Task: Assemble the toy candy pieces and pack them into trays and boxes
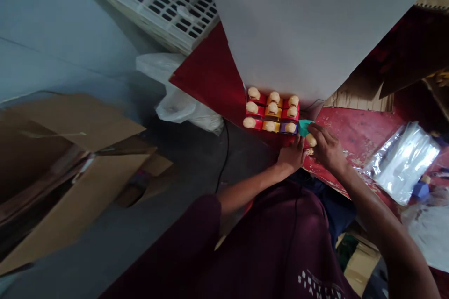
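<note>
My right hand point(329, 148) pinches a flat teal piece point(304, 127) by its right side. My left hand point(292, 156) is closed just below it, with a finger pointing up at the teal piece. Between the hands shows a small toy with a cream round head point(310, 140); its lower part is mostly hidden by my fingers. Just left of the teal piece stand several similar toys point(272, 110) in tidy rows, with cream heads on red, yellow and purple bases. A small pale patterned bit point(309, 152) shows under the held toy.
The toys stand on a worn red tabletop point(345, 126) against a large grey-white panel point(298, 23). Clear plastic bags point(403, 161) and a blue toy point(421, 189) lie to the right. An open cardboard box point(87, 196), plastic wrap point(182, 103) and a white crate point(168, 4) stand left.
</note>
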Available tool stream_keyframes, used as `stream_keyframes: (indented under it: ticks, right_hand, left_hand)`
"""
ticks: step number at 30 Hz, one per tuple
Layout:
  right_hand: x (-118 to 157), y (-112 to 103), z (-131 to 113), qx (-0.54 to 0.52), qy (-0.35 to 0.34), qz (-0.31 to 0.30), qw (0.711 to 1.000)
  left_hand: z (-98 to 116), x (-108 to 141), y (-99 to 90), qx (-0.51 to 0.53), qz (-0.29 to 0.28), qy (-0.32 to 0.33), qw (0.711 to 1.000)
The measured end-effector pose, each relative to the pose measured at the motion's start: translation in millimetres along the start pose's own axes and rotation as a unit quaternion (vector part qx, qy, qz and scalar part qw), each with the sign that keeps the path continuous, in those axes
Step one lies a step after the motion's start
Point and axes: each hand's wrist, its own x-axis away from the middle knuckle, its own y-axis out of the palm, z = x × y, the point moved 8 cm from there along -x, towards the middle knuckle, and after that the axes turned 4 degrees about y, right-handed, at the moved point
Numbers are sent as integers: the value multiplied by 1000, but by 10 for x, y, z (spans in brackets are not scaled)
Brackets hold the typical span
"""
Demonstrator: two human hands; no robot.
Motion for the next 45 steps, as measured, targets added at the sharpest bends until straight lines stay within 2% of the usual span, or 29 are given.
stream_keyframes:
  ticks: [4,8,11,14,17,19,23,26,28,31,33,36,38,42,43,44,45]
  right_hand:
    - [-133,-2,43,33,53,-49,997]
    - [-428,-46,185,50,134,-112,983]
    - [-620,-37,276,71,164,-134,975]
    - [-626,1,293,63,163,-105,979]
    - [-475,-13,269,19,155,-17,988]
    - [-394,-6,248,-13,144,20,989]
    - [-482,39,251,-29,149,24,988]
    - [-574,-12,260,-33,152,24,988]
    - [-485,-73,265,-52,142,33,988]
    - [-67,-96,395,-60,160,41,984]
    - [280,16,524,-22,182,-12,983]
    - [662,307,554,72,181,-161,968]
    - [692,489,439,116,175,-216,954]
    - [319,777,175,144,156,-211,954]
    - [241,730,143,134,155,-181,962]
    - [217,626,141,121,163,-155,967]
    - [249,466,168,105,179,-130,970]
  left_hand:
    - [-4,-1,13,-5,5,4,1000]
    - [15,13,23,-13,14,24,1000]
    - [9,18,29,-14,19,28,999]
    - [-2,12,39,-14,19,25,999]
    - [-6,2,51,-7,12,21,1000]
    - [-10,-5,62,0,3,17,1000]
    - [-23,5,79,11,-1,17,1000]
    - [-43,56,81,32,39,36,998]
    - [-40,109,85,57,89,68,992]
    - [-10,143,202,78,121,106,984]
    - [13,110,310,81,119,102,984]
    - [25,127,337,103,132,93,981]
    - [-106,255,236,130,157,98,974]
    - [-781,580,-111,118,268,95,951]
    - [-886,606,-159,100,281,88,950]
    - [-903,590,-172,81,277,83,954]
    - [-829,560,-194,74,287,88,951]
